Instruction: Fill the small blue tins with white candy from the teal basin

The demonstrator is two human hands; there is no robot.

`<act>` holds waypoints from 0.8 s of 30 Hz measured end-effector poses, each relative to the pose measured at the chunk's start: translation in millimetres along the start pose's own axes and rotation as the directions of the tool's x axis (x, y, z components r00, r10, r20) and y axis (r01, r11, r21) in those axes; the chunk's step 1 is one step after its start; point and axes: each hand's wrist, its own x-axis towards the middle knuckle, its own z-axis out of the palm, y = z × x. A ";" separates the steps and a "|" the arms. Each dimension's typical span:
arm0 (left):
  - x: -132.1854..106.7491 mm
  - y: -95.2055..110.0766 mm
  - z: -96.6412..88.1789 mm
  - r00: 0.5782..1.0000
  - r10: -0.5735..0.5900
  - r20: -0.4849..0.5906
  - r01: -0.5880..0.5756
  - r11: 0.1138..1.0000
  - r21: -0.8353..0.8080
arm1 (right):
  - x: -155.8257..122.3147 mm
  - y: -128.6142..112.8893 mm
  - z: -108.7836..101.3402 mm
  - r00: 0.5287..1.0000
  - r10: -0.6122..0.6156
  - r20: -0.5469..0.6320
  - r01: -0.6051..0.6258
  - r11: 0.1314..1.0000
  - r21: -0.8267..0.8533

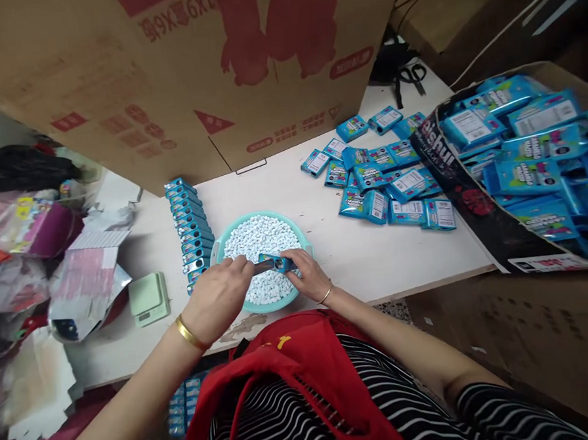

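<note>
A turquoise basin [302,236] full of small white pellets [260,235] stands on the table in front of me. Over it, my left hand [226,286] is closed round a small metal scoop [263,267], its handle hidden in the fist. The tip of the scoop meets the opened end of a small blue box [279,263]. That box is gripped between the fingers and thumb of my right hand [307,277], at the basin's right side. Whether pellets lie in the scoop or the box is too small to tell.
A row of blue boxes [190,229] stands left of the basin, near a pale green scale [149,298]. Loose boxes [370,176] lie to the right, beside a full carton [470,204]. A large cardboard box [178,88] rises behind. Scissors [412,76] lie at the back.
</note>
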 end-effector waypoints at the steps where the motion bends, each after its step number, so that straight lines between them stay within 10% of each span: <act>1: -4.7 -4.8 4.7 0.999 -0.013 -0.038 0.011 0.998 -0.062 | -0.1 -1.2 1.3 1.000 -0.010 0.010 0.010 1.000 0.023; 10: -47.1 -41.4 115.8 0.974 -0.105 -0.200 -0.039 0.792 -0.610 | 3.3 -37.4 37.0 0.962 -0.118 0.246 0.085 0.986 0.141; 14: -101.9 -72.2 155.0 0.919 -0.340 -0.197 0.090 0.669 -0.737 | 24.1 -1.2 42.7 0.992 0.126 -0.005 -0.124 0.968 -0.218; 16: -130.1 -93.3 179.9 0.890 -0.429 -0.157 0.176 0.639 -0.749 | 35.8 28.8 41.2 0.942 0.302 -0.143 -0.335 0.855 -0.397; 21: -138.2 -125.6 247.8 0.878 -0.477 -0.042 0.323 0.654 -0.684 | 48.9 80.9 25.0 0.672 0.740 -0.009 -0.596 0.534 -0.599; 24: -105.7 -130.4 270.4 0.901 -0.431 -0.045 0.308 0.710 -0.633 | 47.7 85.1 7.8 0.675 0.738 -0.021 -0.598 0.530 -0.601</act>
